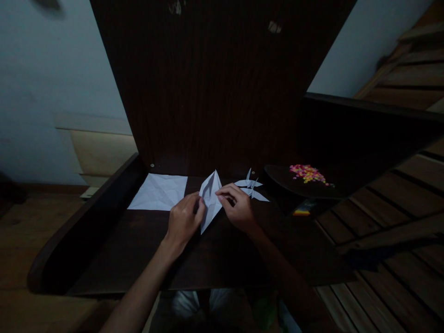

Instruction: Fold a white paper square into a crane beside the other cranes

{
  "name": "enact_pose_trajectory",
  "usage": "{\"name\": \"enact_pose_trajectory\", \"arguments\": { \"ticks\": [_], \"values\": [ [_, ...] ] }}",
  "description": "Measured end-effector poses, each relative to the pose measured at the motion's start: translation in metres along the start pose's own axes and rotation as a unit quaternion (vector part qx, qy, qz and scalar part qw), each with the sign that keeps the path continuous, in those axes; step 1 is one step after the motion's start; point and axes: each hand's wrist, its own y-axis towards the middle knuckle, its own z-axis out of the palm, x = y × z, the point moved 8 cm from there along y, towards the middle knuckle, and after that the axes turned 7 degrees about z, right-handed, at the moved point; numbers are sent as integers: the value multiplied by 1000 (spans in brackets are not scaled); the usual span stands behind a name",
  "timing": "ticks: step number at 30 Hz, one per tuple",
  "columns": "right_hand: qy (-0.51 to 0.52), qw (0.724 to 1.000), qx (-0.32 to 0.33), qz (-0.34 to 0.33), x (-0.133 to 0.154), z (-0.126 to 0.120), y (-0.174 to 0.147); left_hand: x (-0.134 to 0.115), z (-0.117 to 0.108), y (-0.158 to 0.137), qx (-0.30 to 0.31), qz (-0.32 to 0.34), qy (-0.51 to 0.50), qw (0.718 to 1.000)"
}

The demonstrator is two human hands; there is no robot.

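Between my hands stands a white sheet of paper folded into a pointed diamond shape [211, 203], its upper flap partly lifted. My left hand [185, 215] pinches its left edge between thumb and fingers. On the opposite edge, my right hand [237, 206] has thumb and fingertips closed on the paper. A flat, creased white paper sheet [157, 192] lies to the left, just beyond my left hand. Behind my right hand are folded paper cranes [255, 189] with pointed wings, partly overlapping each other.
A dark wooden desk [132, 252] has a raised left side [86, 222] and a tall back panel [215, 92]. On a small corner shelf [280, 180] at right lies a pile of pink, yellow and orange bits [308, 173]. Wooden slats [398, 217] stand further right.
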Motion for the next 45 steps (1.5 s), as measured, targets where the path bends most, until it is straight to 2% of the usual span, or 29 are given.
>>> {"name": "enact_pose_trajectory", "arguments": {
  "ticks": [4, 7, 13, 16, 19, 22, 27, 30, 33, 37, 41, 45],
  "values": [
    [-80, 995, -57, 7, 3, -4, -1, 1, 0, -2, -10, -6, 18, 1000],
    [-148, 985, -87, 20, -1, -4, -2, -3, 0, -3, -17, 14, 53, 998],
    [-282, 955, -75, 51, -14, 1, -2, -10, 1, -4, -18, 54, 108, 993],
    [-315, 945, -56, 68, -20, 4, -1, -8, 0, -4, -36, 56, 110, 992],
    [-311, 948, -39, 65, -24, 7, 1, 0, -1, -7, -61, 40, 97, 993],
    [-303, 951, -49, 47, -26, 8, 1, 13, 1, -11, -63, -4, 79, 995],
    [-326, 944, -59, -3, -26, 12, -1, 41, 10, -22, -34, -129, -6, 991],
    [-374, 926, -42, -27, -26, 16, -2, 49, 15, -26, -8, -163, -16, 986],
    [-433, 899, 0, -65, -22, 26, -5, 52, 17, -25, 7, -181, 4, 984],
    [-490, 865, 30, -103, -16, 38, -10, 52, 15, -14, -21, -181, 1, 983],
    [-497, 862, 40, -89, -17, 41, -12, 51, 13, -3, -51, -145, -26, 988],
    [-488, 869, 26, -76, -24, 35, -10, 52, 15, -4, -35, -118, -22, 992]
  ]
}}
